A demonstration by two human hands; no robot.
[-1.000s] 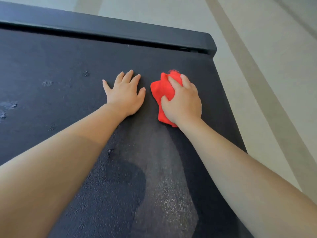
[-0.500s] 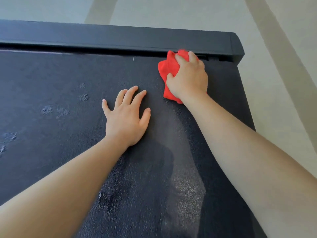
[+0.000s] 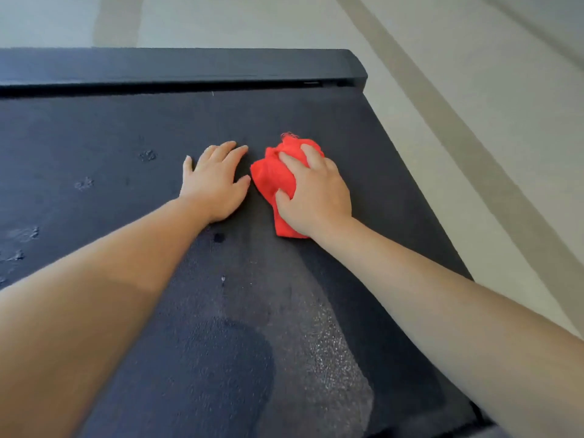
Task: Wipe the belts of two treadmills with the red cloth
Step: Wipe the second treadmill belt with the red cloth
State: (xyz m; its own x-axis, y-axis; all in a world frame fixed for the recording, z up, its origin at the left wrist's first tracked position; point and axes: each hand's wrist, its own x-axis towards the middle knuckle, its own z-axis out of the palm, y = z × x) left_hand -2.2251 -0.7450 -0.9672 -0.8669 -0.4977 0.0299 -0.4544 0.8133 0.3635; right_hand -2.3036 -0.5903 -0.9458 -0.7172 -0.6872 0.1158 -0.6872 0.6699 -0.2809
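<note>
Two hands: both on the belt [image 3: 94, 131], near its far right corner.
Right hand [image 3: 314, 197]: clenched round the bunched red cloth [image 3: 273, 177], pressing it down to scrub.
Left hand [image 3: 215, 184]: flat, fingers straight, just beside the cloth, probably bracing.
Smudges [image 3: 83, 184]: toward the left edge, seemingly unwiped.

I am looking over the treadmill belt [image 3: 94, 137], the black end bar [image 3: 189, 67] and the red cloth [image 3: 271, 175], and I am finding no text, label, brand, number or sign that can be read on any of them.
</note>
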